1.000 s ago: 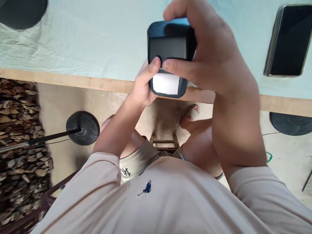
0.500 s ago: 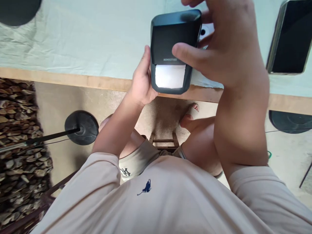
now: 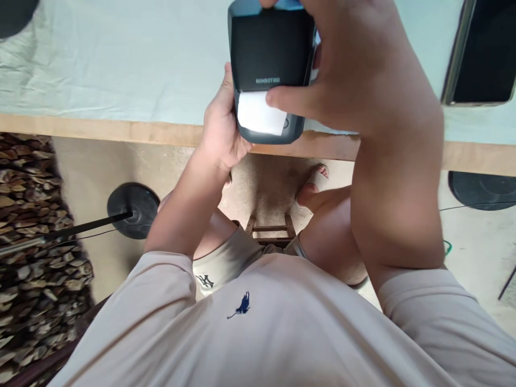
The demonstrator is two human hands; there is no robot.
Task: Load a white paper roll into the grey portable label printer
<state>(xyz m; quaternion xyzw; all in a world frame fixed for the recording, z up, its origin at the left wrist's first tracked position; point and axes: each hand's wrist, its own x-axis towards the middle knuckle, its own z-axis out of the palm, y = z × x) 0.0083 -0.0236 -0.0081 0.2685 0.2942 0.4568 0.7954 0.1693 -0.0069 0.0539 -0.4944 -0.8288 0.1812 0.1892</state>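
Observation:
A dark label printer [image 3: 272,51] with white lettering is held over the near edge of the table. My left hand [image 3: 223,126] is closed around its left side and underside, thumb along the edge. A white label [image 3: 258,114] lies over its lower front, slightly skewed, with part of a round button showing beside it. My right hand [image 3: 334,70] is at the printer's right side, its thumb tip on the label and a finger over the top end. Its other fingers are mostly hidden behind the printer, with a bit of something pale beside them.
A phone [image 3: 486,51] with a dark screen lies at the right on the pale cloth [image 3: 133,64] covering the table. Below are a black round stand base [image 3: 133,207] with a pole, another dark base [image 3: 481,188], a wooden stool [image 3: 270,228] and stacked firewood [image 3: 36,215] at left.
The printer and both hands have shifted left and up in view. My right thumb has moved from the dark cover down onto the label, which now sits skewed, showing part of the button.

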